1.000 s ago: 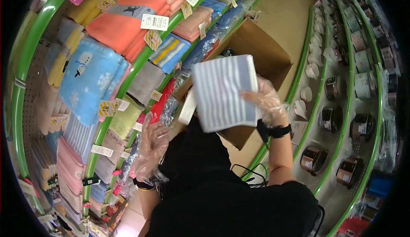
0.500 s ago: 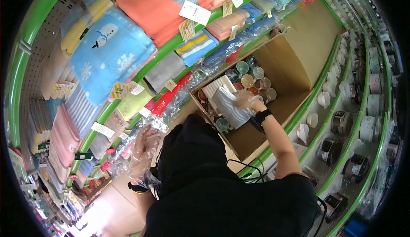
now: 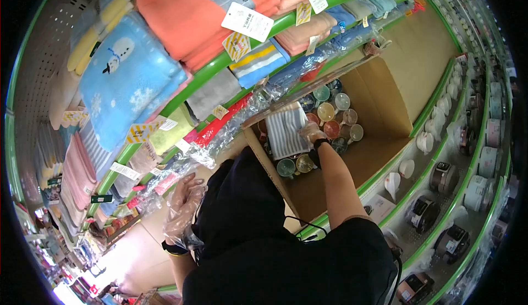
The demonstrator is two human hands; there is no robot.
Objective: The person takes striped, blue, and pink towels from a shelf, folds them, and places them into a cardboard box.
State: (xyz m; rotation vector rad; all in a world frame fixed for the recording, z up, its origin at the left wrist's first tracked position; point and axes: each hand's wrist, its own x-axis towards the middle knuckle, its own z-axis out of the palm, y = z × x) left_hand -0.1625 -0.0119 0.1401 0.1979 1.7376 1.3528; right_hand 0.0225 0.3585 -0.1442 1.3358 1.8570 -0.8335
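Note:
Inside the cardboard box [image 3: 397, 93], my right hand [image 3: 312, 131] in a clear plastic glove grips the right edge of a striped grey and white cloth [image 3: 286, 130]. The cloth lies flat over part of a group of colourful cups [image 3: 331, 128], which stand to its right and below it. My left hand [image 3: 185, 205], also in a clear glove, is held over the floor to the left of my legs. Its fingers are apart and it holds nothing.
Shelves with folded towels [image 3: 133, 66] and hanging price tags [image 3: 247, 22] rise on the left. On the right, green-edged shelves [image 3: 379, 174] carry white cups [image 3: 424, 141] and dark packaged items [image 3: 422, 212]. A black cable [image 3: 308, 223] lies below the box.
The striped cloth has been turned and laid flatter towards the left of the box, with my right hand still on it. The view has shifted slightly. My left hand remains apart.

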